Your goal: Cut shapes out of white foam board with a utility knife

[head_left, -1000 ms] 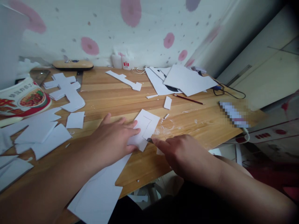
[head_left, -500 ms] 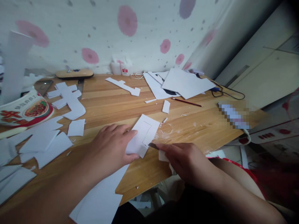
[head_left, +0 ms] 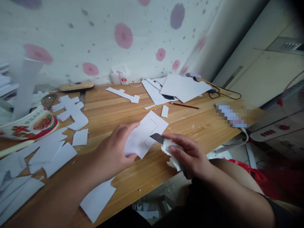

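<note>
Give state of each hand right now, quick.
Left hand: gripping the white rectangular card sheet with a drawn outline.
Right hand: gripping a dark flat blade wrapped in crumpled white tissue.

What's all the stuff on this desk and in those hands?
card piece: one, white, outline marked, table middle
knife: one, dark blade, tissue-wrapped handle
cut-outs: several, white, table left
loose sheets: a pile, white, far right
pencil: one, red, beside sheets
bottles: two, white, by wall
cable: one, black, far right edge
table: one, wooden
left hand: grip on card piece
right hand: grip on knife
</note>
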Tool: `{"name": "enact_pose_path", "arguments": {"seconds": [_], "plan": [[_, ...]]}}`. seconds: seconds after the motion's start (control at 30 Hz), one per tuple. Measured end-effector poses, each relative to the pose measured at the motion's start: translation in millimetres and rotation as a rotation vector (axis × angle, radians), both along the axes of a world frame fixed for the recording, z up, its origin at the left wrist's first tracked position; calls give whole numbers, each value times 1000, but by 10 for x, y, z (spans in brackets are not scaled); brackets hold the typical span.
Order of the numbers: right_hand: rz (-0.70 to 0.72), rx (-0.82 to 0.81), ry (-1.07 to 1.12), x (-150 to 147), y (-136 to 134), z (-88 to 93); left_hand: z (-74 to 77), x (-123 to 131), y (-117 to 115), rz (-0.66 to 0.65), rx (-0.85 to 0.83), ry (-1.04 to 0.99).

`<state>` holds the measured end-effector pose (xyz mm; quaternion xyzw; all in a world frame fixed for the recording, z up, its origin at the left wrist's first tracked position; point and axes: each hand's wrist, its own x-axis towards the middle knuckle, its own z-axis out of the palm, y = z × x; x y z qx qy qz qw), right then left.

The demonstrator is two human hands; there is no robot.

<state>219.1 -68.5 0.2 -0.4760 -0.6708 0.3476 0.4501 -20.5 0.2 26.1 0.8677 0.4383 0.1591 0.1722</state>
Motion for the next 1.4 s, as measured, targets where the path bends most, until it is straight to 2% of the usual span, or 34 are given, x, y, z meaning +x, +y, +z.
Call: {"name": "enact_pose_path", "arguments": {"seconds": [0.07, 0.17, 0.3, 0.4, 0.47, 0.53, 0.6, 0.7, 0.8, 1.0, 1.4], "plan": [[-24, 37, -4, 50, -11, 53, 29, -31, 18, -100, -64, 10], [-4, 124, -129, 182, -36, 240, 38, -77, 44, -300, -156, 96], [215, 186, -407, 313, -61, 467, 13, -107, 56, -406, -194, 139], [382, 131, -531, 295, -64, 483, -38, -106, 74, -473, -187, 136], [428, 111, -622, 248, -62, 450, -91, -109, 113, -520, -90, 131], [409, 119, -720, 193, -59, 421, -147, -119, 173, -511, 53, 139], [356, 117, -798, 136, -56, 411, -187, -135, 238, -449, 167, 161], [290, 88, -870, 38, -59, 415, -200, -153, 303, -370, 223, 182], [275, 53, -888, -85, -80, 403, -182, -152, 306, -353, 170, 192], [208, 74, -914, -264, -128, 341, -165, -127, 248, -295, -78, 289], [224, 109, -1037, -333, -168, 340, -173, -102, 267, -277, -116, 332]]}}
